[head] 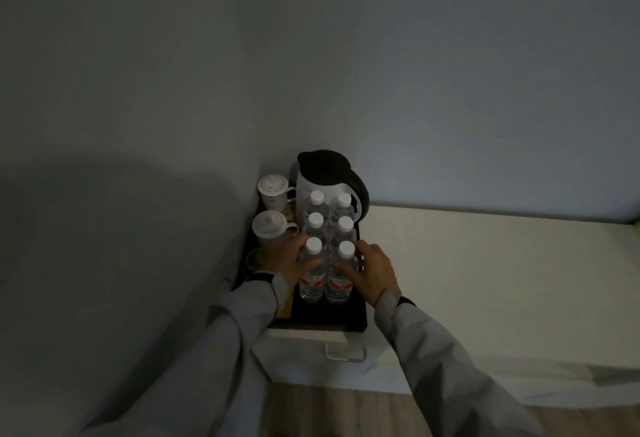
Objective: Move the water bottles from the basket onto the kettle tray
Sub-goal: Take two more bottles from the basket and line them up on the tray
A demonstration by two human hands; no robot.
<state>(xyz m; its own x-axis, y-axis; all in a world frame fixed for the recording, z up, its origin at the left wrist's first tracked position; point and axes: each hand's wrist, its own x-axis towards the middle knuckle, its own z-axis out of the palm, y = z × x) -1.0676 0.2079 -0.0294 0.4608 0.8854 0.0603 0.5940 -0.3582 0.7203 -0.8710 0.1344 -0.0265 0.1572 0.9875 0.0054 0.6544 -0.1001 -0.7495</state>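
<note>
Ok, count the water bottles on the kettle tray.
6, upright in two columns of three on the tray, before the kettle: back, middle, front. Left hand and right hand flank the front pair.

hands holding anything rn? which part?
Left hand grips the front-left water bottle around its shoulder. Right hand touches the front-right water bottle at its body; full grip unclear.
</note>
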